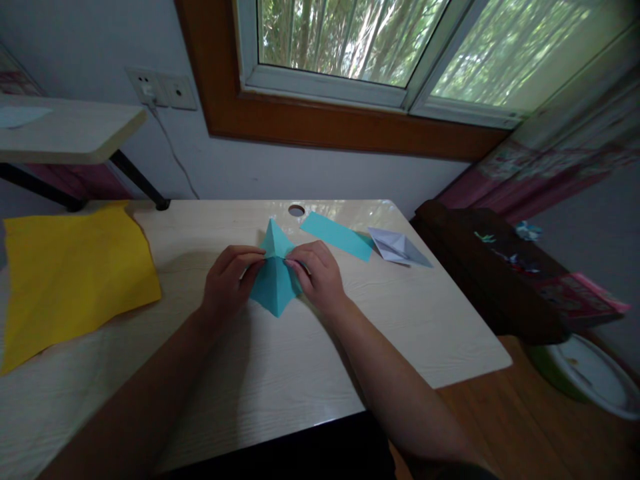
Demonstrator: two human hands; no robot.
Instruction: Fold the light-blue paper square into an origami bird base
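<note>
A partly folded teal paper (pixel 275 283), diamond-shaped with points toward and away from me, lies on the pale wooden table (pixel 280 373). My left hand (pixel 230 277) pinches its left side with fingertips at the middle crease. My right hand (pixel 317 270) presses and pinches the right side at the same crease. Both hands rest on the table with the paper between them.
A teal paper strip (pixel 337 235) and a folded white paper piece (pixel 397 247) lie behind my right hand. A large yellow sheet (pixel 70 273) covers the table's left part. A cable hole (pixel 297 210) is at the back edge. A dark cabinet (pixel 490 273) stands to the right.
</note>
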